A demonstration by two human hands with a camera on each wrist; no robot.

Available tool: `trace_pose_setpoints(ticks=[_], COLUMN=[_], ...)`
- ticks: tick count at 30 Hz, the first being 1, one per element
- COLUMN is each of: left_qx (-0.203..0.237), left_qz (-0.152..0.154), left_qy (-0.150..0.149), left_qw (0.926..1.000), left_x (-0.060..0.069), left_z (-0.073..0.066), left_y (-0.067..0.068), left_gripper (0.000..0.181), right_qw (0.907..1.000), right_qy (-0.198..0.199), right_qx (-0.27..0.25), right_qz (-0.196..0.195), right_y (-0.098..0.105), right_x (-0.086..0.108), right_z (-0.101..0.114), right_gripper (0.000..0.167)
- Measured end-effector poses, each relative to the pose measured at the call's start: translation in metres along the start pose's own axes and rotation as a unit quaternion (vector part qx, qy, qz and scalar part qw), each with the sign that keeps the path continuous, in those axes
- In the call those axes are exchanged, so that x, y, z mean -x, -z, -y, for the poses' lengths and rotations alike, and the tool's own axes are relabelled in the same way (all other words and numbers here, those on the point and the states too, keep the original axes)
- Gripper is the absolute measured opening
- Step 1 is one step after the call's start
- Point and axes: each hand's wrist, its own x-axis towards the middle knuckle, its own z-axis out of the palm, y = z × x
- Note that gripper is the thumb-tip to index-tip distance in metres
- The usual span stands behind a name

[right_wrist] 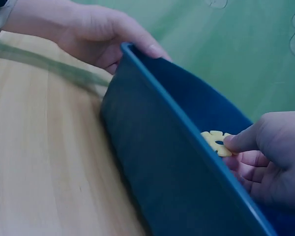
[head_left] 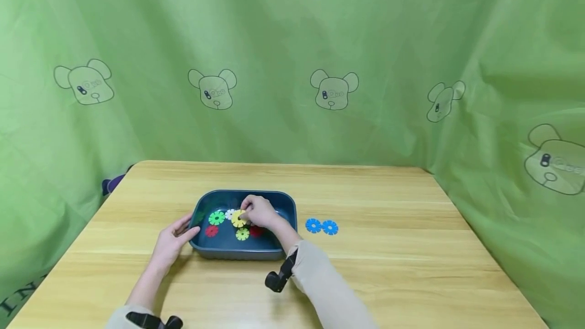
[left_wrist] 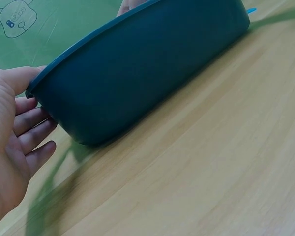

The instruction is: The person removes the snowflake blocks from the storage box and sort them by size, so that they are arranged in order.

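Basin [head_left: 237, 256] of discs [head_left: 213, 217], left fingers [left_wrist: 34, 135] around rim [right_wrist: 160, 90], right fingers [right_wrist: 243, 139] tight on yellow disc [right_wrist: 211, 139]

The left arm [head_left: 147, 282] reaches in from the near left, slanting far and to the right. The left hand [head_left: 171, 241] has its thumb stretched rightward, parted from the slightly bent fingers below it. The right arm [head_left: 287, 236] comes from the near right, angling far and left. The right hand [head_left: 261, 212] pinches with thumb on top and fingers curled underneath. Both forearms show bare skin between hand and pale sleeve [head_left: 326, 286].
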Motion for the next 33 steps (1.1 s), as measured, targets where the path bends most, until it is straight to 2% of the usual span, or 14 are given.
trace_pose_setpoints(ticks=[7,13,17,27,33], left_qx=[0.004,0.008,0.008,0.004,-0.006], left_qz=[-0.004,-0.010,-0.010,-0.011,-0.010], left_qy=[-0.001,-0.005,-0.003,-0.009,-0.004], left_qw=[1.0000,0.9999,0.9999,0.9999,0.9999], left_x=[0.000,0.001,0.001,-0.001,0.001], left_z=[0.000,0.001,0.000,-0.004,-0.002], left_y=[-0.001,-0.002,-0.002,-0.004,-0.001], left_gripper=[0.053,0.052,0.052,0.051,0.053], right_qw=[0.9984,0.9973,0.9970,0.9923,0.9880], right_qy=[0.013,0.036,0.029,0.013,-0.025], right_qx=[-0.052,-0.065,-0.069,-0.095,-0.109], right_qz=[0.015,0.003,-0.018,-0.078,-0.107], right_y=[0.023,0.049,0.069,0.119,0.143], right_x=[0.016,0.031,0.041,0.071,0.092], right_z=[0.000,0.000,-0.004,-0.049,-0.082], right_gripper=[0.011,0.014,0.015,0.019,0.018])
